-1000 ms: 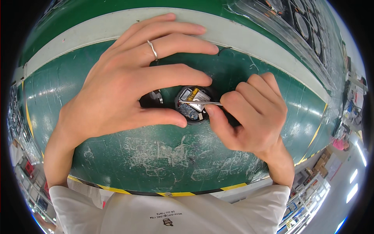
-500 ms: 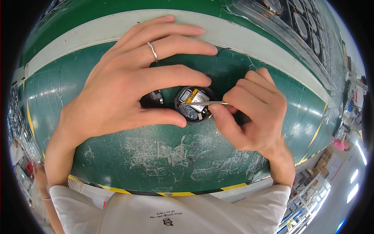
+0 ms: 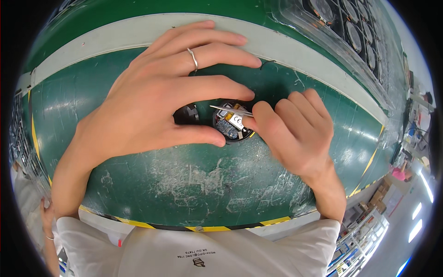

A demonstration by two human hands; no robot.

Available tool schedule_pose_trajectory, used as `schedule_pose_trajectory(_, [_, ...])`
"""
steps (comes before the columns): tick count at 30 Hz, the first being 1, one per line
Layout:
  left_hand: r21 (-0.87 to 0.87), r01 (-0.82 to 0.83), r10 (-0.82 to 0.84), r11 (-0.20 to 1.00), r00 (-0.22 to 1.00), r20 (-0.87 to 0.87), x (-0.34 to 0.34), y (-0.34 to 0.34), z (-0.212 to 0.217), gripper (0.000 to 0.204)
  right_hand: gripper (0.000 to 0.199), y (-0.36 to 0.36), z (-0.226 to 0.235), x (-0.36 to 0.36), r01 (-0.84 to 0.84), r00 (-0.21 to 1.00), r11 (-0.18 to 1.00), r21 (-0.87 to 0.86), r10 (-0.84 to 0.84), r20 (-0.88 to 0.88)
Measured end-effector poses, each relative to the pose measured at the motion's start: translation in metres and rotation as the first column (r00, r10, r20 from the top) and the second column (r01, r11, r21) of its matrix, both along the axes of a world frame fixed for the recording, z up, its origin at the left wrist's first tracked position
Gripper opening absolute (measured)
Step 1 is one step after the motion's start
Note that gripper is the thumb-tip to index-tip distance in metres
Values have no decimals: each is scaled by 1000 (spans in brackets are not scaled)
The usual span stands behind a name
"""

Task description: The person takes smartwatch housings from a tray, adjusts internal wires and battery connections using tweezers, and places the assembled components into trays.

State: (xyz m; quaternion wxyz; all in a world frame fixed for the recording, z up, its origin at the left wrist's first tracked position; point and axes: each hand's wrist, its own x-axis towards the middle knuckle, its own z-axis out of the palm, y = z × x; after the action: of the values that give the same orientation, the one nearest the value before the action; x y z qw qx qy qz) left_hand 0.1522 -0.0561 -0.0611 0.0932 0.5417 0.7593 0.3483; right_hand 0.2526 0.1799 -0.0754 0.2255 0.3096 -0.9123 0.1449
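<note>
— Scuffed green covers most of what you see: a worn green bench top [image 3: 184, 194] with a pale grey strip [image 3: 295, 51] running across its far side and yellow-and-black tape [image 3: 207, 228] along the near edge.

— And past the strip?

— At the upper right, a clear plastic tray [image 3: 350, 32] with round parts sitting in its pockets. Beyond the right edge of the bench, shelving and a floor with boxes, too small to tell apart.

— What about the hands?

— Left hand [image 3: 152, 106] is the bigger shape, laid flat and reaching across, fingers spread and long, a thin ring [image 3: 193, 58] on one of them. Its thumb and forefinger close around a small round device [image 3: 230, 124] from the near and far sides, steadying it on the bench.

— The right one?

— Right hand [image 3: 295, 134] comes in from the right, fingers curled together, thumb and forefinger pinching fine metal tweezers [image 3: 230, 110]. The tips lie over the open top of the round device, where a small board and a white part show. Whether the tips touch anything inside, I cannot tell.

— Anything else nearby?

— A small dark round piece [image 3: 187, 114] sits just left of the device, under the arch of the left hand.
</note>
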Motion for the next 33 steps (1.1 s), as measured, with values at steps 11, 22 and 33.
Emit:
schedule_pose_trajectory(11, [43,-7,6,999,1000,10,1,-3,-3,53,27,5,6,0,47,996,999,14,-48,80])
schedule_pose_trajectory(22, [43,32,-32,999,999,4,-2,-3,-4,55,32,7,10,0,-3,998,1000,-26,1,-55])
schedule_pose_trajectory(33, [50,35,-35,998,999,3,-2,-2,-4,55,35,6,4,-1,-13,998,996,-93,7,-62])
